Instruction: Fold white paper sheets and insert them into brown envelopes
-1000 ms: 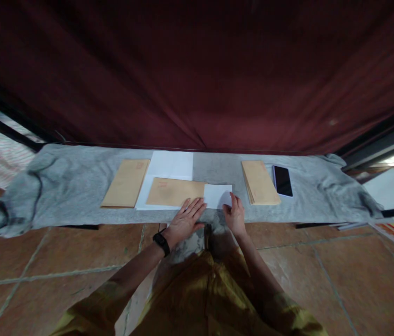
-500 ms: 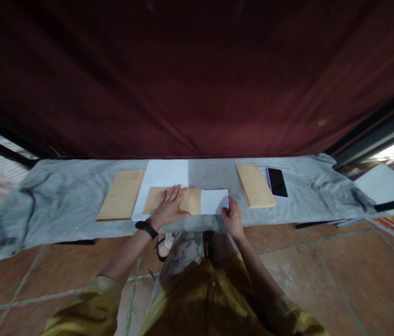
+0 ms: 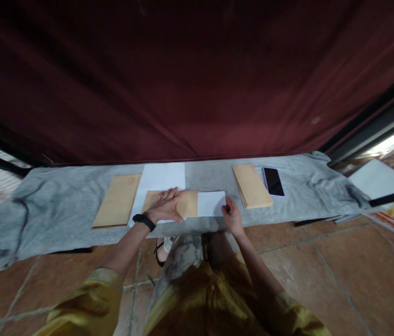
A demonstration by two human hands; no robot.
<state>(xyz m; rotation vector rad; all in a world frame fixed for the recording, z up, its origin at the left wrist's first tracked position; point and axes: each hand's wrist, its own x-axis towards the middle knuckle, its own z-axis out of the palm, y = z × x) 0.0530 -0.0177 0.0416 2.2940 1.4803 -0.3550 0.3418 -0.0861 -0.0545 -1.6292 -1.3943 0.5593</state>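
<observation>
My left hand (image 3: 166, 206), with a black band on the wrist, lies spread and flat on a brown paper envelope (image 3: 190, 204). Out of the envelope's right end sticks a folded white paper (image 3: 211, 204). At that paper's right edge, my right hand (image 3: 232, 215) is closed with thumb and fingers pinching it. Larger white sheets (image 3: 164, 175) lie under and behind the envelope. How far the paper reaches inside the envelope is hidden.
To the left lies a brown envelope pile (image 3: 117, 200); to the right, another envelope stack (image 3: 252, 185) beside a dark-screened phone (image 3: 273, 182). Grey cloth (image 3: 308, 186) covers the narrow bench. A dark red curtain (image 3: 197, 93) hangs behind it.
The view has shifted and tilted slightly. Both hands keep their places on the envelope and the white paper; no clear movement of the paper shows.
</observation>
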